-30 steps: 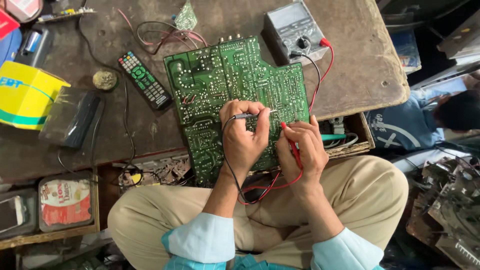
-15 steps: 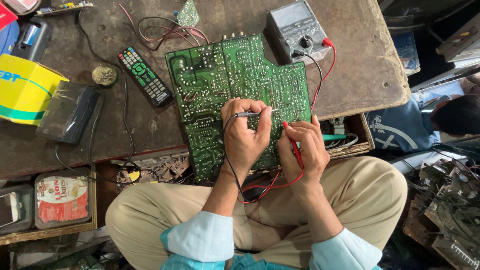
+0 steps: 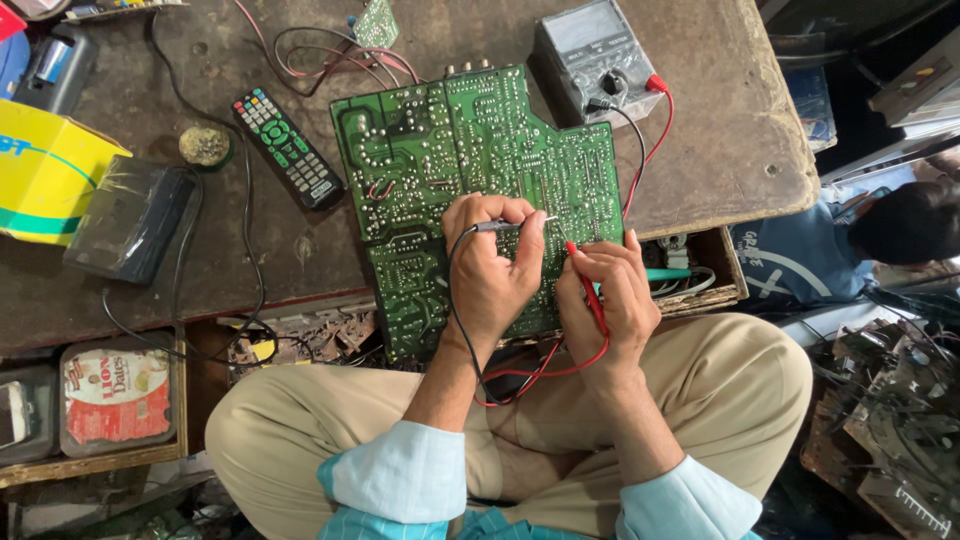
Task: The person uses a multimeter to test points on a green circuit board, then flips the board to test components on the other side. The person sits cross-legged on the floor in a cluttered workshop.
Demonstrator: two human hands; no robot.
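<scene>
Fingers (image 3: 528, 232) of the left hand (image 3: 490, 275) pinch a black probe (image 3: 497, 226) near its tip, while the right hand (image 3: 605, 295) pinches a red probe (image 3: 588, 285) like a pen. Both tips press on the green circuit board (image 3: 450, 160) lying solder-side up directly beneath them, overhanging the surface (image 3: 720, 150) toward the lap. Thin and stiff, the board looks light but fragile, with sharp solder points; its bare edges seem the safest hold. Beyond the fingertips sits the grey multimeter (image 3: 595, 55); a remote control (image 3: 288, 148) lies off to the left.
</scene>
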